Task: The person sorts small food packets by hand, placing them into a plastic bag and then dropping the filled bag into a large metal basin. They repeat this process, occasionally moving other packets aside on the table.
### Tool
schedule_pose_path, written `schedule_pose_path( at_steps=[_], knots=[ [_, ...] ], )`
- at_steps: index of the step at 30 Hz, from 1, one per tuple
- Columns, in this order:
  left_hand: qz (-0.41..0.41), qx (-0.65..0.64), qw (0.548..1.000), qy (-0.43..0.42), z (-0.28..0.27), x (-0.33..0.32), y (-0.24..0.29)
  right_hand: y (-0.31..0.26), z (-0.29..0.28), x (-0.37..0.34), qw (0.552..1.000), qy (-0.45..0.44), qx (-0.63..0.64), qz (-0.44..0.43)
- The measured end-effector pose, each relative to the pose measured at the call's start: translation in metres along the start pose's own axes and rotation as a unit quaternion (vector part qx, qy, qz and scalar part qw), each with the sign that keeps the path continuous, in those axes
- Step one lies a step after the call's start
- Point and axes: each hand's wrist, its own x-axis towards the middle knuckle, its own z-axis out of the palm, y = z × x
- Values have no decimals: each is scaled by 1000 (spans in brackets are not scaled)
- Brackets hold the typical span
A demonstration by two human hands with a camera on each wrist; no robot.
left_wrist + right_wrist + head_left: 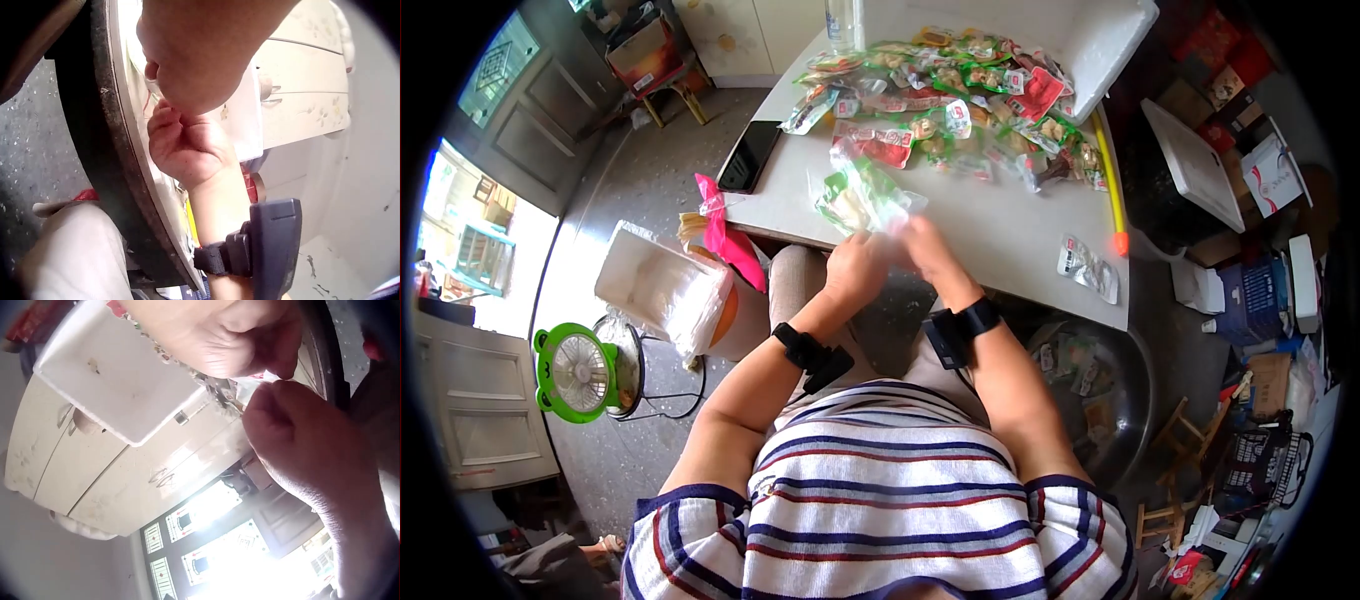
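Note:
Near the table's front edge my left hand point(857, 268) and right hand point(930, 255) are close together, their fingers curled at the lower edge of a clear plastic snack packet point(850, 200) with green print. The packet stands out beyond the fingers over the tabletop and is blurred. In the left wrist view, the left hand point(194, 56) largely covers the packet, and the right hand point(187, 147) faces it with curled fingers. The right wrist view has the right hand point(231, 344) above and the left hand point(294, 425) below, fingertips nearly meeting.
Many snack packets point(945, 80) are piled across the back of the white table point(1000, 240). A phone point(750, 157) lies left, a silver packet point(1088, 268) right, beside a yellow stick point(1108, 180). A foam box point(1105, 60) stands behind; a basin point(1135, 400) with packets sits below.

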Motion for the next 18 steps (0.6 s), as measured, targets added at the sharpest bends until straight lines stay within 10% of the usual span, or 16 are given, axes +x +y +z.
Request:
schedule_pose_path(
  at_steps=[8,10,18],
  knots=[
    [-22,-38,999,7,-4,-1,-3,21,1,35,995,4,-71,-63],
    [-38,-39,998,11,3,-3,-8,24,-2,37,946,22,-279,-162],
    [8,-116,992,53,-3,6,3,-20,12,13,959,112,-254,-65]
  ],
)
